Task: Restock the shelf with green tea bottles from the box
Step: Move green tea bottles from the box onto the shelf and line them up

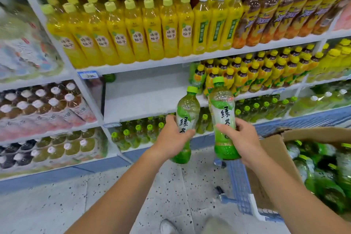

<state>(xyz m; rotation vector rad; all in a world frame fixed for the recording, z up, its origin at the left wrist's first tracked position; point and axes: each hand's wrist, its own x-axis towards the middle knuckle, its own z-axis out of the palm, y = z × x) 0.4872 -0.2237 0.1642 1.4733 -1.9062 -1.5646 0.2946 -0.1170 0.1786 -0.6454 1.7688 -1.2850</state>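
Box (273, 150), cardboard, nearest at our right, green tea inside. Our left hand (171, 137) wraps one green tea bottle (187, 112); our right hand (241, 138) wraps a second bottle (223, 112); both roughly upright, mid-carry. Beyond: bare shelf bay (144, 100). Next, we judge: stand both inside, labels forward.

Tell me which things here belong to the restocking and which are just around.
Job: left hand with left bottle, right hand with right bottle, cardboard box, bare shelf.
Around: yellow juice bottles, dark tea bottles, blue cart.
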